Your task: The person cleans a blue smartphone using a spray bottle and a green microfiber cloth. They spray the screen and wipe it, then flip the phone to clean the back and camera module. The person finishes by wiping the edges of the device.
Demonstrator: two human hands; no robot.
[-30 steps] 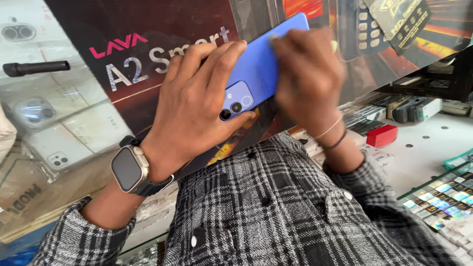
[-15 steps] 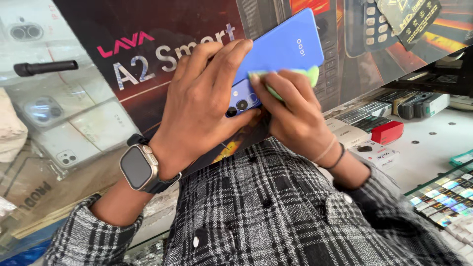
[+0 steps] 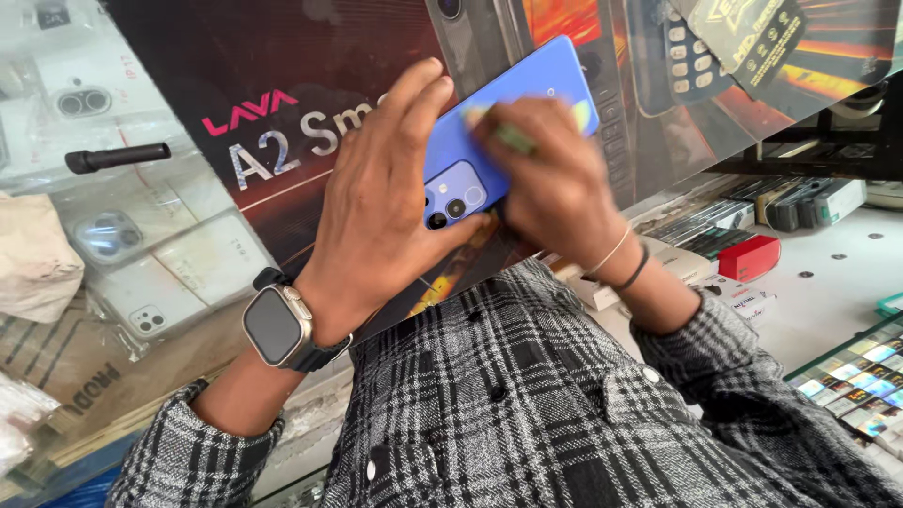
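Note:
My left hand (image 3: 376, 207), with a smartwatch (image 3: 277, 325) on its wrist, grips a blue phone (image 3: 466, 155) by its lower end, back side up; the camera lenses show beside my thumb. My right hand (image 3: 560, 193), with a thin bracelet and a dark band at the wrist, lies on the upper part of the phone's back. Its fingers pinch a small green thing (image 3: 513, 139) against the blue surface; it is blurred and I cannot tell what it is. The phone tilts up and to the right above a glass counter.
Under the glass counter (image 3: 169, 245) lie a dark poster and clear phone cases. A black cylinder (image 3: 118, 155) rests at the left. A red box (image 3: 748, 256) and small packs sit on a white shelf at the right; a tray of small shiny items (image 3: 861, 376) is lower right.
My right hand has slid over the phone's back, down toward the lenses and then up again, with the green thing under its fingers. My left hand has kept its grip.

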